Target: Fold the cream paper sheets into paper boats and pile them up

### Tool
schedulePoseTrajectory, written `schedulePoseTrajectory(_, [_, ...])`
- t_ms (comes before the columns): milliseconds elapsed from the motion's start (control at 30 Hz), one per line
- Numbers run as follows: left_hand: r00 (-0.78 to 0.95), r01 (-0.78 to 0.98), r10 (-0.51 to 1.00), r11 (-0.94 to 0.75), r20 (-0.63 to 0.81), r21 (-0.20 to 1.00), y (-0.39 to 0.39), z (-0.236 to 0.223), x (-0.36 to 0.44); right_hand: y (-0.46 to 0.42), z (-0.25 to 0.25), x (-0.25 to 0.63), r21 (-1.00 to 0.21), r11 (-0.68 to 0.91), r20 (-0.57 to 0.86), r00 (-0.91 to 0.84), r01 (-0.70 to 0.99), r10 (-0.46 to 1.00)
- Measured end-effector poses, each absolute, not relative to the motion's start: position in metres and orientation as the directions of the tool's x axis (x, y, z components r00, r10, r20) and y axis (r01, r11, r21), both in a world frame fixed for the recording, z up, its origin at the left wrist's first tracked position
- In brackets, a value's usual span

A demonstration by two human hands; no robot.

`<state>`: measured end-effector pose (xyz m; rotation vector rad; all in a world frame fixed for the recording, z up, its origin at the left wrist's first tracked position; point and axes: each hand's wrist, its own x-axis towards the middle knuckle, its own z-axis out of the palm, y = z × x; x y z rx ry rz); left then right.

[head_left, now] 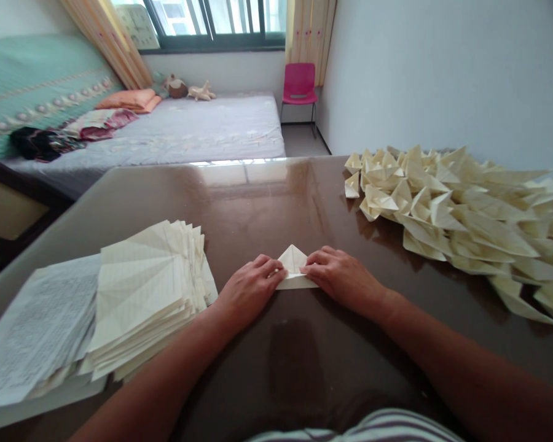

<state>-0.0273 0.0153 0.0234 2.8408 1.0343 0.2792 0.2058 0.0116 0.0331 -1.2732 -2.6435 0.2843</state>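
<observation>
A partly folded sheet of paper [294,259] lies on the brown table in front of me, its pointed top facing away and a flat band along its near edge. At its left side my left hand [257,277] pinches the paper between thumb and fingers. My right hand [338,273] grips the right side in the same way, thumb and fingers closed on the folded edge. The fingers of both hands cover the paper's side corners.
To the left on the glossy table [239,209] are a stack of creased cream sheets [141,288] and printed pages [41,325]. Many folded paper boats [442,202] are heaped at the right. Beyond stand a bed [212,126] and a pink chair [299,83].
</observation>
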Motion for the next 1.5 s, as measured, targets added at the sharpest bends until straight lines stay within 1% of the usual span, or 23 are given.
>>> schedulePoseTrajectory(67, [0.703, 0.636, 0.694, -0.711, 0.154, 0.3, 0.018, 0.023, -0.03, 0.017, 0.03, 0.212, -0.388, 0.593, 0.097, -0.608, 0.706, 0.788])
schedulePoseTrajectory(133, [0.64, 0.653, 0.751, -0.644, 0.164, 0.399, 0.021, 0.02, -0.032, 0.022, 0.025, 0.218, -0.494, 0.561, 0.103, -0.596, 0.664, 0.796])
schedulePoseTrajectory(200, [0.579, 0.67, 0.797, -0.584, 0.171, 0.458, 0.023, 0.017, -0.032, 0.026, 0.02, 0.221, -0.561, 0.514, 0.101, -0.562, 0.649, 0.821])
schedulePoseTrajectory(267, [0.533, 0.688, 0.828, -0.545, 0.175, 0.479, 0.025, 0.014, -0.03, 0.027, 0.015, 0.221, -0.59, 0.469, 0.098, -0.518, 0.657, 0.85])
schedulePoseTrajectory(333, [0.5, 0.718, 0.847, -0.523, 0.183, 0.459, 0.025, 0.011, -0.027, 0.027, 0.013, 0.22, -0.585, 0.439, 0.096, -0.479, 0.682, 0.873])
schedulePoseTrajectory(533, [0.482, 0.8, 0.858, -0.513, 0.174, 0.311, 0.023, 0.01, -0.022, 0.025, 0.014, 0.214, -0.554, 0.35, 0.078, -0.371, 0.756, 0.925])
schedulePoseTrajectory(600, [0.47, 0.824, 0.868, -0.496, 0.16, 0.275, 0.023, 0.01, -0.021, 0.025, 0.014, 0.213, -0.513, 0.361, 0.092, -0.368, 0.779, 0.925])
schedulePoseTrajectory(733, [0.459, 0.856, 0.877, -0.48, 0.143, 0.192, 0.021, 0.009, -0.021, 0.023, 0.013, 0.21, -0.379, 0.368, 0.098, -0.358, 0.849, 0.928])
schedulePoseTrajectory(800, [0.481, 0.853, 0.856, -0.506, 0.188, 0.125, 0.018, 0.009, -0.02, 0.022, 0.013, 0.208, -0.329, 0.369, 0.101, -0.357, 0.869, 0.929])
schedulePoseTrajectory(900, [0.59, 0.782, 0.756, -0.622, 0.282, 0.032, 0.012, 0.008, -0.018, 0.022, 0.013, 0.208, -0.325, 0.381, 0.097, -0.37, 0.866, 0.924])
schedulePoseTrajectory(967, [0.68, 0.7, 0.676, -0.713, 0.283, 0.022, 0.006, 0.008, -0.014, 0.023, 0.013, 0.208, -0.342, 0.385, 0.098, -0.375, 0.858, 0.922])
schedulePoseTrajectory(1033, [0.734, 0.645, 0.634, -0.763, 0.242, 0.041, 0.001, 0.009, -0.01, 0.024, 0.012, 0.208, -0.357, 0.386, 0.105, -0.374, 0.851, 0.921])
schedulePoseTrajectory(1167, [0.743, 0.647, 0.64, -0.761, 0.197, 0.034, -0.003, 0.011, -0.006, 0.024, 0.011, 0.209, -0.382, 0.382, 0.116, -0.367, 0.841, 0.923])
schedulePoseTrajectory(1333, [0.729, 0.673, 0.657, -0.74, 0.194, -0.021, -0.004, 0.013, -0.006, 0.024, 0.009, 0.21, -0.404, 0.39, 0.131, -0.369, 0.828, 0.92])
schedulePoseTrajectory(1400, [0.731, 0.674, 0.658, -0.737, 0.18, -0.043, -0.004, 0.014, -0.005, 0.022, 0.011, 0.209, -0.364, 0.405, 0.15, -0.377, 0.839, 0.914])
schedulePoseTrajectory(1500, [0.729, 0.68, 0.663, -0.73, 0.169, -0.067, -0.005, 0.014, -0.004, 0.015, 0.02, 0.205, -0.203, 0.481, 0.21, -0.442, 0.853, 0.872])
